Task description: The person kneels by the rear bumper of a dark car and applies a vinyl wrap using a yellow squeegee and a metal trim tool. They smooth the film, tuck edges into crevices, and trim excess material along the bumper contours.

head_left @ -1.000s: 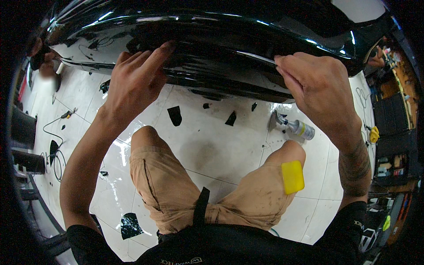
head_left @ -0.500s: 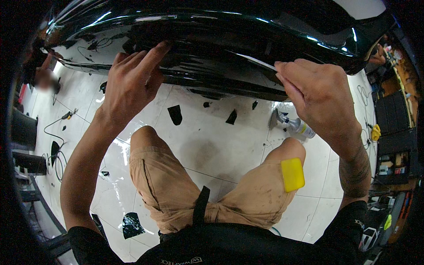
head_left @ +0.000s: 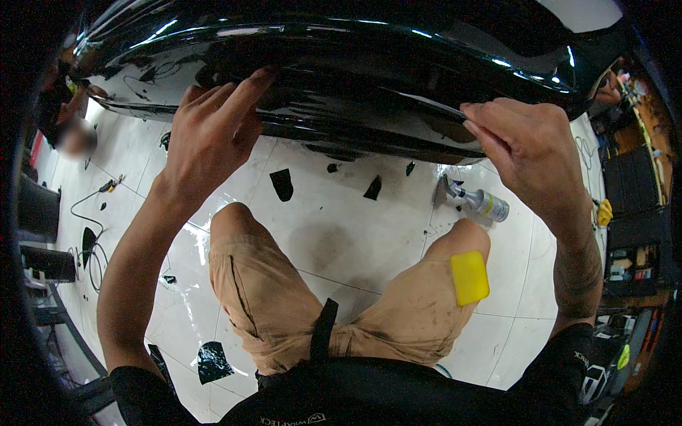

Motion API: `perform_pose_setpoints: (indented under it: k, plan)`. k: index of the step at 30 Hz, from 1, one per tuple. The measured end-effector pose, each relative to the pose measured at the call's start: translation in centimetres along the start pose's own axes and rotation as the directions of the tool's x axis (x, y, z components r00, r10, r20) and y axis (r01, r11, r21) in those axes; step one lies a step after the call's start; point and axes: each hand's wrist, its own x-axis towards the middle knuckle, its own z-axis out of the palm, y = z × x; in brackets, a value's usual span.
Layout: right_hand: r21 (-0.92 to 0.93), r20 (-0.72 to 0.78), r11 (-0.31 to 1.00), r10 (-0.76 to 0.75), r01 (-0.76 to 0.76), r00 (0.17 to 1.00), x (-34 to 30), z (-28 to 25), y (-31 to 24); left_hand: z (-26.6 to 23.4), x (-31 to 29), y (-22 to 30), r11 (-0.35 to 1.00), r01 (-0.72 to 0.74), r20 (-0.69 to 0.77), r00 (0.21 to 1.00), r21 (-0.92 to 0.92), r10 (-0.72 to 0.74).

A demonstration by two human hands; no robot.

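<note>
Head view: pale strip on a glossy black panel

Left to right, places are given relative to the black panel, a smooth, convex, mirror-like body ending in a curved lower edge. Below its left end, one looped cable with a yellow fitting lies on smooth, pale floor tiles. One left hand lies against the panel left of its middle, index finger extended, the others bent; its underside is hidden, so whether it grips anything cannot be told. Below the panel's middle lie four flat black scraps of unequal size, with open room between the lower edge and two bent knees. One thin, tapering pale strip crosses the panel's lower right part. Below that part are one flat yellow card with rounded corners, resting on tan cloth shorts, and one grey spray bottle, lying on its side. One right hand, thumb and forefinger pinched together on the strip's end, is right of the panel's middle.
</note>
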Motion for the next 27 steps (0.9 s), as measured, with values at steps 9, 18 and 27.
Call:
perform_pose_setpoints:
  k: [9,18,27]
  plan:
    - [0.049,0.06,0.998,0.023,-0.026,0.998,-1.2,-0.5,1.6,0.0,-0.1,-0.2,1.0,0.017,0.039,0.999,-0.016,-0.016]
    - [-0.117,0.133,0.993,0.003,0.012,0.991,0.1,-2.7,1.5,-0.2,0.5,0.3,1.0,-0.028,-0.034,0.999,0.001,0.028]
    - [-0.251,0.179,0.967,0.096,-0.049,0.979,-0.4,-2.6,1.5,0.0,0.3,-0.1,0.998,0.056,-0.003,0.998,-0.015,-0.056]
